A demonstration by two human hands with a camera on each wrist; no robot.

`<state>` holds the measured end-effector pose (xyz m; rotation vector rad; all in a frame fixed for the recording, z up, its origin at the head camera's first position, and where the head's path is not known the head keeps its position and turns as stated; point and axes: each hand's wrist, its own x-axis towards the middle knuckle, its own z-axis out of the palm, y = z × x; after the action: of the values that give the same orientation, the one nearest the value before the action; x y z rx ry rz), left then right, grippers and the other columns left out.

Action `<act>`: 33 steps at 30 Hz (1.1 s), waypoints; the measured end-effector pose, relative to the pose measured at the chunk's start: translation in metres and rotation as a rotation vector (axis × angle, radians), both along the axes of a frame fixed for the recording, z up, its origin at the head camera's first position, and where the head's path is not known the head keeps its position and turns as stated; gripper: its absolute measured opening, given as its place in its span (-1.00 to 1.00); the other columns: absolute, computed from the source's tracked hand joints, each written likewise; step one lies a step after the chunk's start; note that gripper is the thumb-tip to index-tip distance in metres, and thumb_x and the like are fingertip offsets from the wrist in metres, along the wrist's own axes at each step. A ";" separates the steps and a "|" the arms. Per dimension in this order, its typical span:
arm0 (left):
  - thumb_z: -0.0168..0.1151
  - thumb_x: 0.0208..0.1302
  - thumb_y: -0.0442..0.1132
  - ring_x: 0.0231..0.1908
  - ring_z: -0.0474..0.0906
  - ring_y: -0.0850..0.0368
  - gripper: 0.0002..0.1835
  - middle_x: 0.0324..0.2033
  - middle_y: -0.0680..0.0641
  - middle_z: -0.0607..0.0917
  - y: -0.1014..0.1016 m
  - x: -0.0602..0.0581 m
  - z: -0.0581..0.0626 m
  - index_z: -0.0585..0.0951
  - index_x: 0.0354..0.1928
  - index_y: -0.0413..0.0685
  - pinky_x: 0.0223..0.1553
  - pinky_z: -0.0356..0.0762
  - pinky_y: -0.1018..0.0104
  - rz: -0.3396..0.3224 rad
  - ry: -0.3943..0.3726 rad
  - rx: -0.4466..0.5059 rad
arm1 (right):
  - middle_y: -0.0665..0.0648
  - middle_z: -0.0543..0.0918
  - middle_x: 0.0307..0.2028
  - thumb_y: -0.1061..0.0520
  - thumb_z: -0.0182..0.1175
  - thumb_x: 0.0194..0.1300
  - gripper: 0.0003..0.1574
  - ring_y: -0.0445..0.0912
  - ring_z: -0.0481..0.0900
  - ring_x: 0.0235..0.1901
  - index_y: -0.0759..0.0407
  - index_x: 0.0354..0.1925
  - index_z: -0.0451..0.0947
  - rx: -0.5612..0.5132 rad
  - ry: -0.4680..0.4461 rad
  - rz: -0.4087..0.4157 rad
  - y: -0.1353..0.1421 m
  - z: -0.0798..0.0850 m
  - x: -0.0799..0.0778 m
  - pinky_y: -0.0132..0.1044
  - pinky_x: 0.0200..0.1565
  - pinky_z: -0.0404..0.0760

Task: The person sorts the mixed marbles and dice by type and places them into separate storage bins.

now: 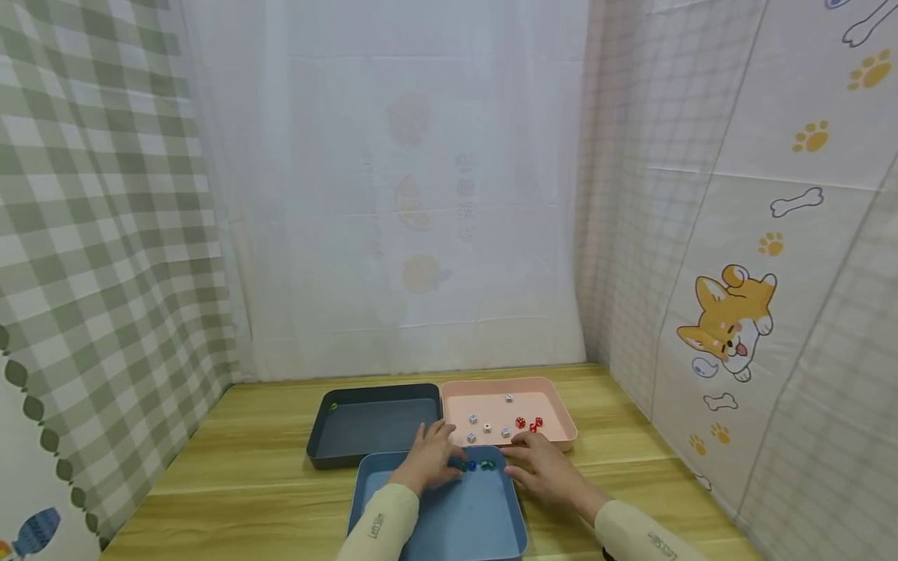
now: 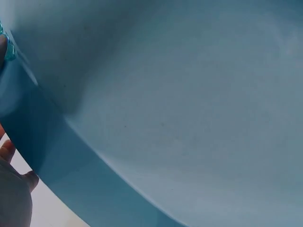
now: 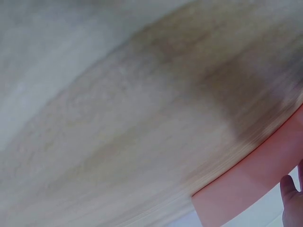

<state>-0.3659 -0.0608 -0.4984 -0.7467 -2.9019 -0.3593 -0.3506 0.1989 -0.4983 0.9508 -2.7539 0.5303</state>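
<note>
Green and blue glass marbles point(image 1: 487, 465) lie along the far wall of the blue tray point(image 1: 463, 518). Over that tray, my left hand point(image 1: 429, 458) reaches to the marbles with relaxed fingers; its thumb and index finger are beside the leftmost one. In the left wrist view, a teal marble point(image 2: 9, 49) shows at the left edge by a dark fingertip. My right hand point(image 1: 549, 474) is at the blue tray's far right corner, fingers loosely spread and pointing towards the marbles, holding nothing visible. Whether the left fingertips touch a marble is hard to tell.
Behind the right hand stands a pink tray point(image 1: 477, 389) with several white dice point(image 1: 487, 428) and red dice point(image 1: 521, 422). A dark grey tray point(image 1: 386, 425) at the back left holds a small green piece point(image 1: 334, 406). Curtains surround the wooden table point(image 1: 231, 483).
</note>
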 end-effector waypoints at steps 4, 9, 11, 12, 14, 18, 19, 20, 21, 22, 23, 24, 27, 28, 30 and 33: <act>0.54 0.06 -0.06 0.37 0.23 -0.15 -0.85 0.24 -0.10 0.50 -0.001 0.000 0.000 0.79 -0.29 0.31 0.33 0.09 -0.32 -0.005 0.017 -0.019 | 0.18 0.51 0.10 -0.06 0.19 0.43 -0.53 0.07 0.45 0.09 0.16 0.16 0.63 0.006 -0.013 0.001 -0.001 0.002 0.001 0.10 0.14 0.45; 0.55 0.04 -0.07 0.35 0.25 -0.16 -0.89 0.21 -0.12 0.52 -0.004 0.002 -0.001 0.78 -0.36 0.29 0.31 0.12 -0.34 -0.013 0.032 -0.013 | 0.19 0.52 0.09 -0.07 0.20 0.42 -0.52 0.08 0.46 0.08 0.14 0.17 0.62 -0.011 -0.026 -0.003 -0.002 0.002 0.002 0.12 0.14 0.45; 0.55 0.04 -0.06 0.35 0.24 -0.17 -0.89 0.21 -0.12 0.51 -0.005 0.002 -0.001 0.78 -0.37 0.27 0.31 0.11 -0.35 -0.017 0.030 -0.001 | 0.22 0.51 0.11 -0.08 0.20 0.42 -0.50 0.09 0.45 0.10 0.13 0.19 0.61 -0.018 -0.039 -0.012 -0.002 0.001 0.001 0.14 0.15 0.44; 0.55 0.03 -0.06 0.35 0.24 -0.18 -0.89 0.21 -0.13 0.51 -0.006 0.002 -0.001 0.78 -0.38 0.27 0.31 0.11 -0.36 -0.019 0.031 0.008 | 0.23 0.51 0.12 -0.09 0.20 0.42 -0.50 0.10 0.45 0.10 0.13 0.19 0.61 -0.021 -0.043 -0.015 -0.002 0.001 0.001 0.14 0.15 0.44; 0.56 0.03 -0.06 0.35 0.23 -0.19 -0.88 0.21 -0.14 0.51 -0.006 0.002 -0.001 0.78 -0.38 0.26 0.31 0.10 -0.36 -0.023 0.026 0.029 | 0.23 0.51 0.13 -0.10 0.20 0.42 -0.50 0.10 0.45 0.12 0.12 0.19 0.61 -0.023 -0.055 -0.028 -0.002 0.000 0.000 0.15 0.16 0.43; 0.56 0.01 -0.06 0.36 0.22 -0.21 -0.88 0.22 -0.14 0.50 -0.008 0.000 -0.001 0.77 -0.40 0.24 0.32 0.08 -0.36 -0.025 0.015 0.074 | 0.22 0.51 0.12 -0.10 0.21 0.40 -0.52 0.10 0.45 0.12 0.12 0.15 0.64 -0.025 -0.058 -0.037 -0.003 0.000 0.000 0.16 0.16 0.43; 0.55 0.02 -0.06 0.37 0.21 -0.21 -0.89 0.23 -0.14 0.49 -0.009 -0.001 -0.001 0.77 -0.40 0.24 0.33 0.07 -0.35 -0.025 0.012 0.083 | 0.21 0.52 0.11 -0.09 0.21 0.40 -0.53 0.10 0.45 0.12 0.12 0.14 0.64 -0.026 -0.058 -0.041 -0.003 -0.001 0.000 0.15 0.17 0.42; 0.55 0.02 -0.06 0.37 0.21 -0.22 -0.88 0.23 -0.15 0.49 -0.010 -0.001 -0.001 0.77 -0.41 0.23 0.32 0.07 -0.36 -0.028 0.011 0.096 | 0.21 0.52 0.11 -0.09 0.22 0.40 -0.53 0.10 0.45 0.11 0.12 0.14 0.65 -0.027 -0.056 -0.042 -0.003 -0.001 0.000 0.15 0.17 0.42; 0.55 0.03 -0.05 0.37 0.21 -0.22 -0.89 0.24 -0.15 0.49 -0.011 -0.001 0.000 0.76 -0.40 0.23 0.32 0.07 -0.36 -0.028 0.010 0.101 | 0.21 0.52 0.11 -0.08 0.22 0.40 -0.54 0.10 0.45 0.11 0.13 0.13 0.65 -0.027 -0.054 -0.042 -0.003 -0.001 0.000 0.15 0.17 0.42; 0.55 0.03 -0.05 0.36 0.21 -0.24 -0.88 0.23 -0.16 0.49 -0.012 -0.002 0.000 0.76 -0.41 0.23 0.32 0.08 -0.37 -0.032 0.015 0.114 | 0.21 0.52 0.11 -0.08 0.22 0.39 -0.54 0.10 0.46 0.11 0.13 0.13 0.65 -0.027 -0.051 -0.042 -0.002 0.000 0.000 0.15 0.17 0.42; 0.54 0.03 -0.05 0.36 0.21 -0.26 -0.89 0.23 -0.18 0.49 -0.013 -0.003 0.000 0.76 -0.41 0.22 0.31 0.07 -0.38 -0.036 0.022 0.131 | 0.21 0.53 0.10 -0.08 0.23 0.39 -0.54 0.10 0.46 0.11 0.14 0.13 0.65 -0.026 -0.045 -0.041 -0.002 0.000 0.001 0.15 0.17 0.43; 0.54 0.04 -0.05 0.36 0.21 -0.27 -0.89 0.23 -0.19 0.49 -0.014 -0.004 0.000 0.75 -0.41 0.22 0.31 0.06 -0.39 -0.035 0.017 0.142 | 0.21 0.53 0.10 -0.08 0.23 0.39 -0.54 0.10 0.46 0.11 0.14 0.12 0.66 -0.023 -0.040 -0.041 -0.002 0.000 0.001 0.14 0.16 0.43; 0.52 0.05 -0.04 0.35 0.21 -0.27 -0.89 0.23 -0.20 0.49 -0.018 -0.007 0.003 0.75 -0.40 0.23 0.30 0.05 -0.40 -0.027 0.011 0.168 | 0.19 0.54 0.09 -0.09 0.22 0.39 -0.53 0.09 0.47 0.10 0.13 0.12 0.66 -0.017 -0.032 -0.038 -0.001 0.001 0.001 0.13 0.16 0.44; 0.52 0.06 -0.04 0.35 0.21 -0.27 -0.89 0.22 -0.20 0.49 -0.020 -0.008 0.005 0.75 -0.40 0.22 0.31 0.04 -0.40 -0.023 0.006 0.181 | 0.19 0.54 0.09 -0.09 0.22 0.39 -0.53 0.09 0.47 0.09 0.13 0.12 0.66 -0.017 -0.025 -0.035 -0.001 0.001 0.002 0.13 0.15 0.44; 0.51 0.08 -0.02 0.35 0.20 -0.26 -0.89 0.23 -0.19 0.47 -0.024 -0.010 0.011 0.75 -0.40 0.23 0.32 0.03 -0.39 -0.008 -0.015 0.187 | 0.18 0.55 0.08 -0.11 0.22 0.39 -0.54 0.08 0.48 0.08 0.11 0.12 0.67 -0.011 -0.007 -0.031 -0.001 0.001 0.002 0.12 0.13 0.46; 0.50 0.10 -0.03 0.36 0.19 -0.26 -0.90 0.24 -0.20 0.46 -0.035 -0.013 0.019 0.76 -0.39 0.22 0.32 -0.01 -0.40 0.003 -0.023 0.217 | 0.19 0.55 0.07 -0.10 0.21 0.40 -0.54 0.10 0.49 0.07 0.12 0.11 0.67 -0.011 0.006 -0.019 -0.002 0.001 0.003 0.12 0.11 0.47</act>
<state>-0.3791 -0.0957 -0.4796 -0.7072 -2.8226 -0.6731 -0.3476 0.1974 -0.4971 0.9218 -2.7484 0.5382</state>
